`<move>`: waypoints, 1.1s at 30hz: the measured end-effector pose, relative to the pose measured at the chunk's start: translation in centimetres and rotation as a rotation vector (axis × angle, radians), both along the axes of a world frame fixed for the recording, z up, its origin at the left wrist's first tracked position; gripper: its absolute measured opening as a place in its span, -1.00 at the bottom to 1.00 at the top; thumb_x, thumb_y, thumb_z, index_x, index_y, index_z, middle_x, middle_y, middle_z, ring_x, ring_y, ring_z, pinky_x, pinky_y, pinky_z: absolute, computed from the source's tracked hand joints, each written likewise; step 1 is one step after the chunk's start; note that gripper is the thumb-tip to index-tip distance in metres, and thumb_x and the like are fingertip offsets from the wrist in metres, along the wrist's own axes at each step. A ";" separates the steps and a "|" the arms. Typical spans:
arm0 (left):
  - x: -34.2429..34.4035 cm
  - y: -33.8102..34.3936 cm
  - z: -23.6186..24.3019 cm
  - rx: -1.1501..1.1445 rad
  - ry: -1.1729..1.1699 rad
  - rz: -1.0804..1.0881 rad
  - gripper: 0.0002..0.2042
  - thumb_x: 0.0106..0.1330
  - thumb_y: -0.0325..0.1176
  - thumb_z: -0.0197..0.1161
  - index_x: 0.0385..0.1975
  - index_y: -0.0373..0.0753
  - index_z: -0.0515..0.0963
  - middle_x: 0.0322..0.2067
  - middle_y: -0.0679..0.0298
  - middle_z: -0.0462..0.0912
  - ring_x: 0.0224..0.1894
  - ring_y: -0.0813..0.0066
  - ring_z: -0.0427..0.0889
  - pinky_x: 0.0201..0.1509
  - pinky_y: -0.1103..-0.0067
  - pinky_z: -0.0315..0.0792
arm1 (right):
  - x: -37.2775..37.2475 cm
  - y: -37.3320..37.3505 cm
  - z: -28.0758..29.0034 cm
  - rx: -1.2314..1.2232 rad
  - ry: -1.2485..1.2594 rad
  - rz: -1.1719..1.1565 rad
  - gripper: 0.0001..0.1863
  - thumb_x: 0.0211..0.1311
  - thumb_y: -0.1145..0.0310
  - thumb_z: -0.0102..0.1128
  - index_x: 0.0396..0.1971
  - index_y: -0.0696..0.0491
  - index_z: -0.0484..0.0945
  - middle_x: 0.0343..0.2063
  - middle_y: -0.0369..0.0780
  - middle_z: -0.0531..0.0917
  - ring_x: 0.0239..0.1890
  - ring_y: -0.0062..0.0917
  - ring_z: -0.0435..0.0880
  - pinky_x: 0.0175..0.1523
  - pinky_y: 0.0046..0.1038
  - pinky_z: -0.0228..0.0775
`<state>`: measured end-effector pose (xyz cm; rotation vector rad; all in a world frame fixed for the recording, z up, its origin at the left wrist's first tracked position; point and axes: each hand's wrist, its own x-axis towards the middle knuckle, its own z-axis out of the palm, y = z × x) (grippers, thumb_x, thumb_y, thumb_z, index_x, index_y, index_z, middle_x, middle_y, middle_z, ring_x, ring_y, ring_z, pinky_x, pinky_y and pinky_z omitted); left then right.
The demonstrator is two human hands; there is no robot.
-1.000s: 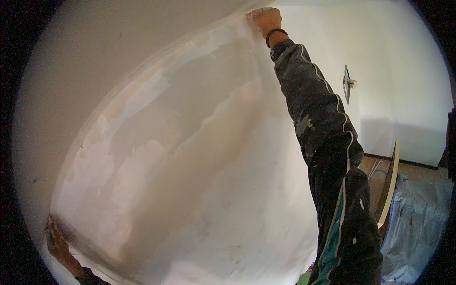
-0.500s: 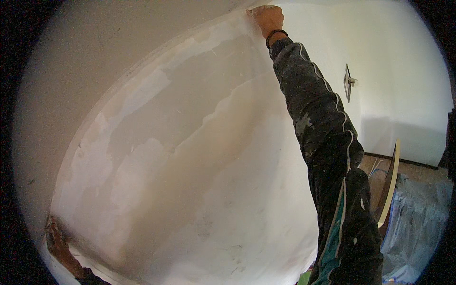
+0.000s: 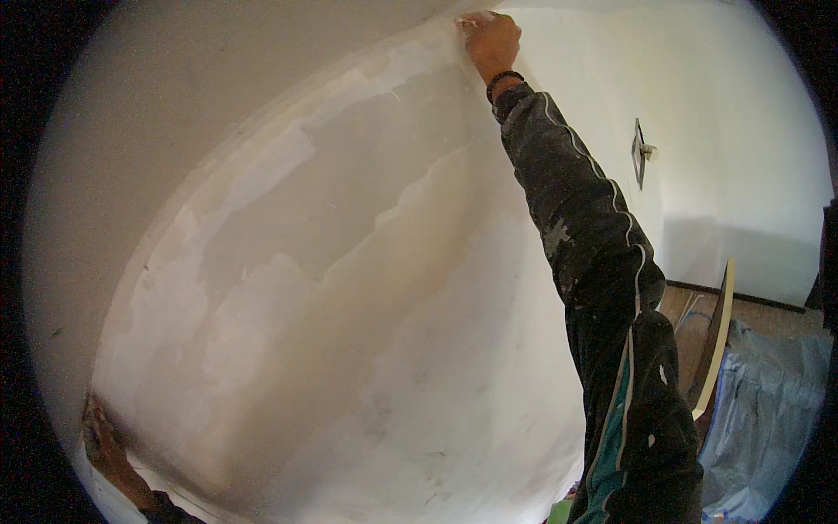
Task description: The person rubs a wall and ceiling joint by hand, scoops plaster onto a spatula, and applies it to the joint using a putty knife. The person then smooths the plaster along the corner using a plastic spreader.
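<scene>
A patchy plastered wall (image 3: 349, 306) fills the middle, meeting a plain grey surface (image 3: 131, 131) along a line that the lens curves. High up, at the upper end of that line, my right hand (image 3: 491, 39) is closed, with whitish residue at the fingers; anything inside is too small to name. A dark bracelet and a dusty black sleeve run below it. My left hand (image 3: 106, 441) rests at the junction at lower left, in shadow; its fingers are too dim to tell whether they hold anything.
On the white wall (image 3: 742, 131) at right is a thin dark fixture (image 3: 640, 153). Below are a wooden floor (image 3: 676, 306), a long cream board (image 3: 720, 341) standing on edge, pale cables or rods (image 3: 690, 306) and a crumpled translucent blue plastic sheet (image 3: 759, 410).
My right hand shifts only slightly along the top, its wrist now a little lower and further left than half a second ago. My left hand stays in place.
</scene>
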<state>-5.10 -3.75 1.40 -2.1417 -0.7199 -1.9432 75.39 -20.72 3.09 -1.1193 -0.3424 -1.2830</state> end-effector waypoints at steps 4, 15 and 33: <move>-1.2 0.6 0.3 0.000 0.012 0.012 -0.58 0.51 -0.26 -0.03 0.27 -0.31 0.39 0.23 0.19 0.48 0.20 0.41 0.46 0.29 0.52 0.30 | -1.1 -0.2 0.2 0.009 -0.012 -0.178 -0.83 0.12 0.16 0.34 -0.34 -0.14 0.78 -0.19 -0.10 0.69 -0.09 -0.11 0.61 0.02 -0.14 0.48; -7.5 6.1 1.5 0.005 0.072 -0.284 -0.57 0.49 -0.41 -0.10 0.34 -0.10 0.35 0.27 0.28 0.46 0.20 0.39 0.49 0.27 0.53 0.35 | -2.2 0.0 -0.3 -0.074 0.010 -0.080 -0.68 0.23 0.07 0.23 -0.14 -0.09 0.74 0.00 -0.10 0.58 0.10 -0.08 0.40 0.18 -0.03 0.29; -5.4 4.0 0.9 0.043 0.135 0.100 -0.53 0.50 -0.42 -0.17 0.40 -0.16 0.19 0.36 0.27 0.31 0.32 0.43 0.34 0.39 0.52 0.14 | -3.0 2.0 -0.1 0.250 -0.006 0.150 -0.71 0.08 0.11 0.35 -0.28 -0.04 0.64 -0.11 -0.12 0.52 0.08 -0.08 0.36 0.14 0.08 0.20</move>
